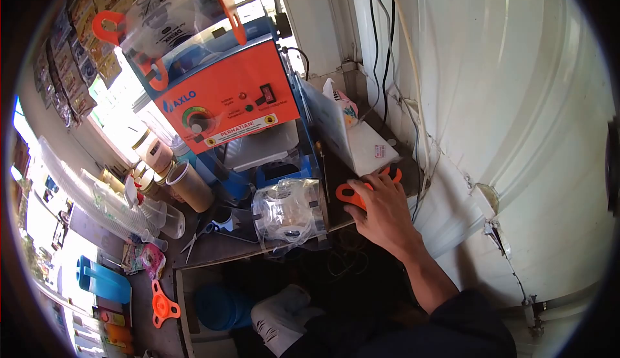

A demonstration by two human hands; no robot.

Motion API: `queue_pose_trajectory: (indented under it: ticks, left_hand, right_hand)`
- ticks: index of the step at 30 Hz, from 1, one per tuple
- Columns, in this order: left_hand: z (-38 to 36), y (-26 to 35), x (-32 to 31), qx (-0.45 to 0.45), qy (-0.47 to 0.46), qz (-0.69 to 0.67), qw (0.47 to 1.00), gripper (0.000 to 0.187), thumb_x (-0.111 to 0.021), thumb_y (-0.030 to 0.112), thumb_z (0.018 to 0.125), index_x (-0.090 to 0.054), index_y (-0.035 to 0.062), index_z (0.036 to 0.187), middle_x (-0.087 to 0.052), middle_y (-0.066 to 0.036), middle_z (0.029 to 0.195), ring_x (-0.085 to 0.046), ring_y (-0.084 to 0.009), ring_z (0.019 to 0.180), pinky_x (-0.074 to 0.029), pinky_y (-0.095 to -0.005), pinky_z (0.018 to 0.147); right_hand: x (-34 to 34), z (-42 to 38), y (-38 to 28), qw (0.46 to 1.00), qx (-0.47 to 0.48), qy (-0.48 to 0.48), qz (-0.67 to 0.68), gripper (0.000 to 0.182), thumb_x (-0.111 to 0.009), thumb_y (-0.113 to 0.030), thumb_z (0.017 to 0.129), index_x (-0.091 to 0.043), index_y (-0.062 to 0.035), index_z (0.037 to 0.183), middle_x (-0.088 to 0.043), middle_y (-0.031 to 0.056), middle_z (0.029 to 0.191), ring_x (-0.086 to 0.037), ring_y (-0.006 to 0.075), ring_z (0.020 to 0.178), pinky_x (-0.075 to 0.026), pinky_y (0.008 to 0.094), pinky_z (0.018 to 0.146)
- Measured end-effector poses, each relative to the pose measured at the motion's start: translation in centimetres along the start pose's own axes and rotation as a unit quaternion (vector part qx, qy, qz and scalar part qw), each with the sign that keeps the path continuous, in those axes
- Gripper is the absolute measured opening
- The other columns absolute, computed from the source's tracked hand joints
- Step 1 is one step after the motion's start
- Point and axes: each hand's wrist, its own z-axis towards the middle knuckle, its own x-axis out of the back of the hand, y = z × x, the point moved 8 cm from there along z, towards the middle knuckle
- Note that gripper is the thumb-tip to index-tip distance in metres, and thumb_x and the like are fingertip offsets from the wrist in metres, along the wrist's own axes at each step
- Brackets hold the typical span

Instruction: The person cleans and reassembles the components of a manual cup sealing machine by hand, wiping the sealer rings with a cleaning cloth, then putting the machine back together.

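Note:
My right hand [385,214] reaches in from the lower right, its fingers curled over an orange plastic piece [349,194]. The piece shows a holed lobe by the thumb and a curved arm beyond the fingers; the hand covers its middle. Left of it, at the table's edge, lies a roll of clear plastic film [288,210]. A similar orange three-armed piece [164,304] rests on the side counter. Behind the film roll stands an orange and blue cup sealing machine [226,96], with printed film mounted on top. My left hand is out of view.
Scissors [201,236], a brown canister [190,187] and a spray bottle [169,219] stand or lie left of the roll. Stacked clear cups [90,190] lean farther left, above a blue pitcher [103,279]. A white box [361,146] stands near the cabled right wall.

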Motion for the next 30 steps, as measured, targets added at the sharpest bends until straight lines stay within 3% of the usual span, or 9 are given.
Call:
queue_pose_trajectory:
  ticks: [3, 5, 6, 7, 9, 13, 16, 25, 30]
  left_hand:
    - [1.3, 1.3, 0.1, 0.100, -0.095, -0.068, 0.988, 0.025, -0.069, 0.020, 0.084, -0.064, 0.0001, 0.097, -0.062, -0.017, 0.100, -0.059, -0.0352, 0.089, -0.046, -0.0454, 0.086]
    - [1.1, 1.4, -0.3, 0.016, -0.085, -0.041, 0.995, 0.022, -0.068, 0.018, 0.085, -0.066, 0.0023, 0.101, -0.064, -0.015, 0.098, -0.059, -0.0340, 0.091, -0.045, -0.0436, 0.088]
    - [0.1, -2.1, -3.3, 0.109, -0.224, -0.086, 0.965, 0.052, -0.068, 0.032, 0.084, -0.055, 0.0055, 0.127, -0.055, -0.021, 0.123, -0.051, -0.0378, 0.115, -0.038, -0.0508, 0.099]
    - [-0.5, -4.3, -4.5, 0.118, -0.224, -0.079, 0.964, 0.052, -0.068, 0.032, 0.084, -0.055, 0.0055, 0.127, -0.055, -0.021, 0.123, -0.051, -0.0378, 0.115, -0.038, -0.0508, 0.099]
    - [-1.7, -6.5, -6.0, 0.067, -0.169, -0.031, 0.983, 0.022, -0.052, 0.016, 0.095, -0.053, -0.0030, 0.105, -0.055, -0.019, 0.105, -0.054, -0.0372, 0.101, -0.042, -0.0424, 0.088]
    - [-1.5, -5.0, -5.1, 0.112, -0.189, -0.037, 0.975, 0.021, -0.055, 0.015, 0.093, -0.054, -0.0033, 0.104, -0.055, -0.019, 0.104, -0.054, -0.0365, 0.102, -0.042, -0.0435, 0.088]
    - [-0.9, -3.4, -4.0, 0.099, -0.144, -0.091, 0.980, 0.017, -0.057, 0.011, 0.091, -0.051, -0.0035, 0.097, -0.051, -0.018, 0.100, -0.052, -0.0370, 0.099, -0.040, -0.0452, 0.085]
    - [-0.7, -2.7, -3.1, 0.109, -0.133, -0.110, 0.979, 0.013, -0.056, 0.007, 0.090, -0.052, -0.0032, 0.095, -0.051, -0.018, 0.100, -0.051, -0.0369, 0.099, -0.040, -0.0455, 0.087]
    - [-0.8, -3.4, -2.8, 0.113, -0.118, -0.062, 0.985, 0.011, -0.057, 0.006, 0.088, -0.053, -0.0036, 0.092, -0.052, -0.018, 0.100, -0.051, -0.0367, 0.100, -0.039, -0.0447, 0.086]
  right_hand:
    - [-1.8, -2.3, 0.8, 0.995, 0.005, -0.085, -0.051, 0.045, -0.069, -0.025, 0.081, -0.056, -0.0006, 0.117, -0.058, 0.0156, 0.112, -0.053, 0.0316, 0.111, -0.039, 0.0490, 0.094]
    - [-3.3, -3.3, 1.6, 0.991, 0.009, -0.109, -0.073, 0.048, -0.070, -0.029, 0.081, -0.056, -0.0008, 0.117, -0.058, 0.0155, 0.112, -0.053, 0.0314, 0.113, -0.038, 0.0502, 0.096]
    - [-3.3, -3.5, 1.8, 0.992, 0.022, -0.079, -0.095, 0.048, -0.070, -0.030, 0.082, -0.056, -0.0010, 0.118, -0.058, 0.0154, 0.113, -0.052, 0.0316, 0.114, -0.038, 0.0509, 0.097]
    - [-3.1, -3.6, 1.9, 0.992, 0.035, -0.049, -0.114, 0.049, -0.070, -0.031, 0.082, -0.056, -0.0012, 0.118, -0.058, 0.0153, 0.113, -0.051, 0.0317, 0.116, -0.037, 0.0515, 0.098]
    - [-3.1, -3.5, 2.1, 0.993, 0.041, -0.052, -0.097, 0.047, -0.069, -0.031, 0.083, -0.057, -0.0001, 0.116, -0.057, 0.0163, 0.114, -0.051, 0.0325, 0.116, -0.037, 0.0510, 0.099]
    - [-2.5, -2.9, 3.5, 0.997, -0.004, -0.044, -0.063, 0.037, -0.068, -0.025, 0.084, -0.060, 0.0015, 0.108, -0.058, 0.0164, 0.111, -0.053, 0.0327, 0.111, -0.038, 0.0472, 0.099]
    - [-2.5, -2.1, 4.8, 0.995, -0.045, -0.046, -0.073, 0.029, -0.066, -0.018, 0.084, -0.061, 0.0015, 0.105, -0.059, 0.0156, 0.108, -0.053, 0.0348, 0.109, -0.040, 0.0467, 0.095]
    - [-2.1, -0.7, 4.8, 0.995, -0.073, -0.062, -0.037, 0.028, -0.065, -0.010, 0.084, -0.060, 0.0038, 0.108, -0.061, 0.0203, 0.110, -0.055, 0.0403, 0.104, -0.042, 0.0456, 0.090]
    - [-1.1, -0.7, 5.0, 0.995, -0.028, 0.096, -0.010, 0.021, -0.057, -0.004, 0.089, -0.059, 0.0043, 0.108, -0.061, 0.0198, 0.109, -0.057, 0.0366, 0.103, -0.044, 0.0425, 0.090]
